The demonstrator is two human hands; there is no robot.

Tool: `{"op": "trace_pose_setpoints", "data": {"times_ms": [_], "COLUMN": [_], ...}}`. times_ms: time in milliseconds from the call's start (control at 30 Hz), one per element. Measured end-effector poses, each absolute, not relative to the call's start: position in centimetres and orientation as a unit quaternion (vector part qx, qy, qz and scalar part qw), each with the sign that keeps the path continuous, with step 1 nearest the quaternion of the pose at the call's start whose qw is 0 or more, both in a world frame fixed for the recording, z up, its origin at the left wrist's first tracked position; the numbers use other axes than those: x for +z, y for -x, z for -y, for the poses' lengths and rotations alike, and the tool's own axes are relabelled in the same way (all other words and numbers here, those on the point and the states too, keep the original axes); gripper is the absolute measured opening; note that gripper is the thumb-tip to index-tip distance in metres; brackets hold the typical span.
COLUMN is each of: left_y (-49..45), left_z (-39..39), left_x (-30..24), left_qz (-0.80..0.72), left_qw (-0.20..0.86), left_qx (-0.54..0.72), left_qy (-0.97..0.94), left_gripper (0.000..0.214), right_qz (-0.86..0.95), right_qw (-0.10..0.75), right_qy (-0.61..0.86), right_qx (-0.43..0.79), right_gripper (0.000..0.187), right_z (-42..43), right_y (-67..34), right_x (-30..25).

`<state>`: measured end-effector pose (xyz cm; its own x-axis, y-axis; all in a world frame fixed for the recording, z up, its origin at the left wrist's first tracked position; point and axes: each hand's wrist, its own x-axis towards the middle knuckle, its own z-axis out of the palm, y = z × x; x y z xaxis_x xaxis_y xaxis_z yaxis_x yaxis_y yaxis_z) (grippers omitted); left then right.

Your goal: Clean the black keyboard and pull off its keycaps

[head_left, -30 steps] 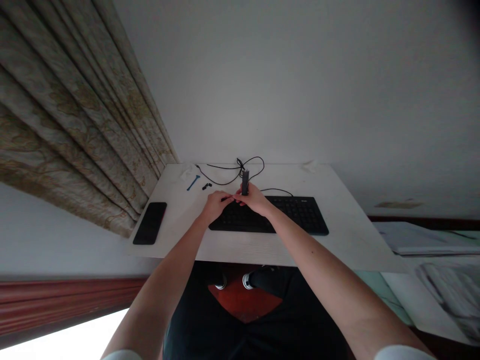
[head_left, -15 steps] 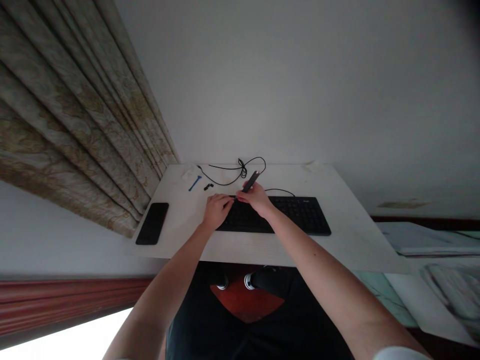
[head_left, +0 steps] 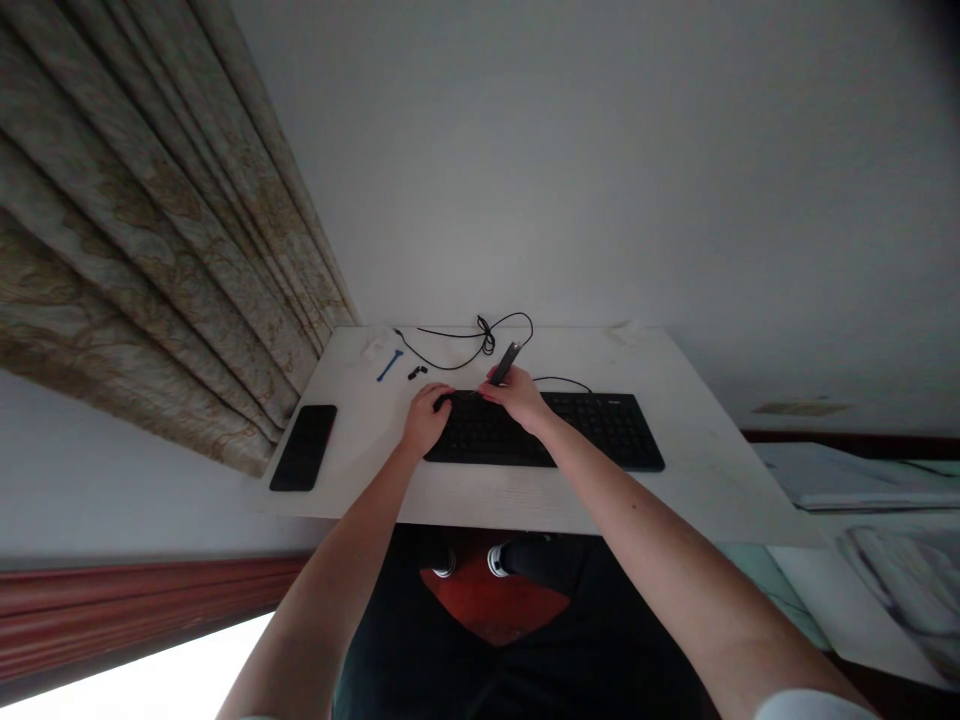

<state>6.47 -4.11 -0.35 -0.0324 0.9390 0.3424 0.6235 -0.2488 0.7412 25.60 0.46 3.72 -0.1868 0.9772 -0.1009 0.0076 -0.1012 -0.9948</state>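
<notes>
A black keyboard (head_left: 600, 430) lies on the white table in front of me. My left hand (head_left: 426, 420) is at its left end, the fingers along the top left corner and the thumb over the keys. In my right hand (head_left: 517, 395) is a slim dark grey pen-like tool (head_left: 505, 363), gripped above the keyboard's upper middle. The tool slants, its upper end pointing away to the right. Its lower tip is too small to make out against the keys.
Small black pieces (head_left: 418, 372) and a thin blue tool (head_left: 390, 366) lie beyond my left hand. A bundled black cable (head_left: 486, 335) is at the back. A phone (head_left: 304, 447) lies at the left edge, beside a patterned curtain (head_left: 187, 220).
My left hand has moved left, away from the tool's tip, onto the keyboard's left corner. My right hand, still holding the tool, has shifted very slightly right.
</notes>
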Motion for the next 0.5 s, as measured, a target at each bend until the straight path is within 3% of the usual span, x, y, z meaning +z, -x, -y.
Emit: {"op": "trace_pose_setpoints", "data": {"times_ms": [167, 500], "left_y": [-6.2, -6.2], "left_z": [4.0, 4.0], "left_x": [-0.8, -0.6], "left_qz": [-0.576, -0.578], "left_qw": [0.22, 0.226], "left_qx": [0.411, 0.394], "left_qy": [-0.671, -0.678], "left_gripper": [0.028, 0.031], "right_qz": [0.575, 0.769], "right_qw": [0.389, 0.285], "right_qy": [0.482, 0.468], "right_qx": [0.535, 0.328], "right_gripper": [0.026, 0.015], "right_z": [-0.7, -2.0], "right_y": [-25.5, -25.2], "right_x": [3.3, 4.9]}}
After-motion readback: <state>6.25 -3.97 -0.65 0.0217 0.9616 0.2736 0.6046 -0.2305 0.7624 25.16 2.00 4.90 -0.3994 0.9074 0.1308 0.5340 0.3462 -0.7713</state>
